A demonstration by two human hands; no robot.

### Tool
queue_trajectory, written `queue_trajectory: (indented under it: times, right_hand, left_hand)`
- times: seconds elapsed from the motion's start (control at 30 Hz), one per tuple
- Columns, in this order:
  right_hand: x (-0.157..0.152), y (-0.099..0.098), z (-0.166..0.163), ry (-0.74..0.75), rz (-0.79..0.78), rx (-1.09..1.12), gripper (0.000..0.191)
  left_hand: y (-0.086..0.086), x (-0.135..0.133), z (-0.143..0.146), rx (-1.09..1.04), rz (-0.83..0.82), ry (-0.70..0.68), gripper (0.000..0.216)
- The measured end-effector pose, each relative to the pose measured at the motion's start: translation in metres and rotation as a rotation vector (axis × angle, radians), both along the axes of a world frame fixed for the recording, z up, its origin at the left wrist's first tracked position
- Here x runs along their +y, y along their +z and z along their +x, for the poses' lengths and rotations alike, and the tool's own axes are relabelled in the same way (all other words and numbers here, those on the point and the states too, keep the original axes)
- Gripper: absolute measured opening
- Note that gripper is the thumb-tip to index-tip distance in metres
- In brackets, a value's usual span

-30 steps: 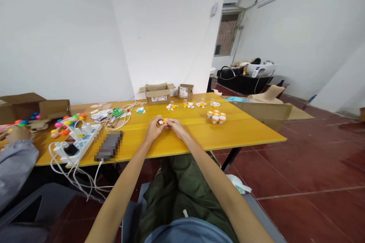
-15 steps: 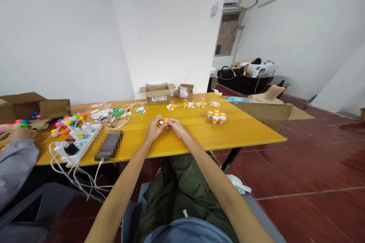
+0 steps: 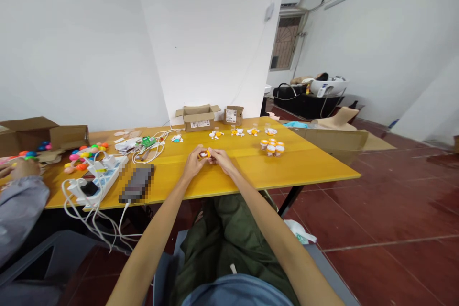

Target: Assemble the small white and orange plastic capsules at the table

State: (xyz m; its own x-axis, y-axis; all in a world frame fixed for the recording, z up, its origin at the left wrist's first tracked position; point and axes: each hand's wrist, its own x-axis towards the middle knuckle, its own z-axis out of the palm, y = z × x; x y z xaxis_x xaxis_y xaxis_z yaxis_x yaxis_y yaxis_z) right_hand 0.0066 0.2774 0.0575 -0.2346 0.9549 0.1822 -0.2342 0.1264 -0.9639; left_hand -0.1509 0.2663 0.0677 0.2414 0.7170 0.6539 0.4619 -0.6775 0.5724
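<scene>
Close together over the middle of the table, my left hand (image 3: 194,162) and my right hand (image 3: 221,160) both grip a small round orange-and-white piece (image 3: 204,154). The fingers partly hide it, so its exact kind is unclear. Beyond my hands, a row of small white, orange and teal plastic parts lies in little piles, such as this orange-and-white pile (image 3: 216,134) and the teal-and-white one (image 3: 177,138). To the right of my hands stands a cluster of small clear tubs with orange-and-white lids (image 3: 275,147).
Two cardboard boxes (image 3: 199,123) stand against the wall. At left are a white power strip (image 3: 107,179) with cables, a blurred-out phone (image 3: 137,183) and colourful balls (image 3: 84,155). A co-worker's sleeve (image 3: 25,205) reaches in at far left. The table's edge (image 3: 322,181) runs along the right front.
My hands stay in almost the same place, with the orange-and-white piece slightly turned between the fingers. The co-worker's hand at far left has shifted a little.
</scene>
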Motion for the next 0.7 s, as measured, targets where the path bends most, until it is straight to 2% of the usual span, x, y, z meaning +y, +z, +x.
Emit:
queue_trajectory:
  times: [0.7]
  right_hand:
    - [0.0060,-0.0057,-0.0064,-0.071,-0.012,-0.088,0.053]
  left_hand:
    - [0.0032,-0.0019,0.0006,0.029,0.007,0.000,0.020]
